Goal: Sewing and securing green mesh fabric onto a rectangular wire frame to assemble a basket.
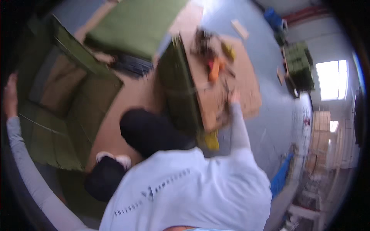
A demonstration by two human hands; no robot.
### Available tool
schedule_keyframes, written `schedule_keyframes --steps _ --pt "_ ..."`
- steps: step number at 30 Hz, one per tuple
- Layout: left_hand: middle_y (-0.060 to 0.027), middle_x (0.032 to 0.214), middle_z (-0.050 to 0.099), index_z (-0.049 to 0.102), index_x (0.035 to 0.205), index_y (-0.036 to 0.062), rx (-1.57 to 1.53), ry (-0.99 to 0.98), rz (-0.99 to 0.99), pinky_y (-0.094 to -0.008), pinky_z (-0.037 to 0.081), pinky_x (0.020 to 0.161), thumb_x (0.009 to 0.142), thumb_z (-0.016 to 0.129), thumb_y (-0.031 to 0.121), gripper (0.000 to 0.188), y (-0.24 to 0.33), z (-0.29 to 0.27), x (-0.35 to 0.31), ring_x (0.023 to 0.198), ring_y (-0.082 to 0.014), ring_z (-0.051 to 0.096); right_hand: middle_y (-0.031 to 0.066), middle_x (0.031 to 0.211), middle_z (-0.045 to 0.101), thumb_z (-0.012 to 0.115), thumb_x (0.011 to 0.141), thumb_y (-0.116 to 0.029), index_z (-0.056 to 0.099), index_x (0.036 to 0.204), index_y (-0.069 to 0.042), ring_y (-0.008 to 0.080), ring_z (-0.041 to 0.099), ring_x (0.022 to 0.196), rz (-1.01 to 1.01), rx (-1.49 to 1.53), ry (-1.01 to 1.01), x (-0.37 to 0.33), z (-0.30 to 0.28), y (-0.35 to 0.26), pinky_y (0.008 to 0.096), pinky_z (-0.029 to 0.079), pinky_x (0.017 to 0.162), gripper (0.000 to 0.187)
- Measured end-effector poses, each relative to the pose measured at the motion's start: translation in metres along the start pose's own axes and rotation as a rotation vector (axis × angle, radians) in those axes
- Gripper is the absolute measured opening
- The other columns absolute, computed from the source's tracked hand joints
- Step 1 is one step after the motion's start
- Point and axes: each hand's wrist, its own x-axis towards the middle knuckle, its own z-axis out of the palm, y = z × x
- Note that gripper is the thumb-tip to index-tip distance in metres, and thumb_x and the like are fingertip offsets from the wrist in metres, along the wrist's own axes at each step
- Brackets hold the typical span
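Note:
At the far left edge, my left hand (10,96) lies against the outer side of a green upholstered sofa frame (77,127), its fingers stretched along it. My right arm reaches forward to a cardboard-topped green block (246,82). There my right hand (233,97) is at the brown top, beside small dark items (225,92) too blurred to name. Motion smears its fingers, so whether it grips anything is hidden. Farther along the same top lie an orange tool (216,69), a yellow object (228,51) and a dark tangled bundle (204,40).
A large green cushioned panel (135,27) lies ahead, with a black item (133,65) by its near edge. Cardboard (111,134) covers the floor near my feet. Something yellow (211,141) sits below the block. Stacked green pieces (298,65) stand at the far right, near a window.

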Motion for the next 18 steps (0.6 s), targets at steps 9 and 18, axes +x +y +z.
schedule_keyframes --steps 9,18 --pt "-0.0171 0.091 0.067 0.059 0.115 0.0067 -0.066 0.194 -0.128 -0.0458 0.05 0.069 0.098 0.038 0.045 0.047 0.002 -0.016 -0.03 0.082 -0.0373 0.064 0.0188 0.116 0.059 0.064 0.082 -0.043 0.06 0.109 -0.005 0.0354 0.059 0.102 0.288 0.478 -0.356 0.04 -0.019 -0.144 0.0442 0.048 0.087 0.046" --pt "-0.0181 0.106 0.065 0.057 0.12 0.0054 -0.191 0.141 -0.155 -0.0448 0.05 0.077 0.099 0.037 0.045 0.049 0.022 -0.022 -0.026 0.092 -0.0347 0.063 0.02 0.122 0.057 0.073 0.068 -0.055 0.053 0.122 0.001 0.034 0.056 0.113 0.38 0.165 -0.522 0.097 0.01 -0.214 0.0408 0.047 0.095 0.08"
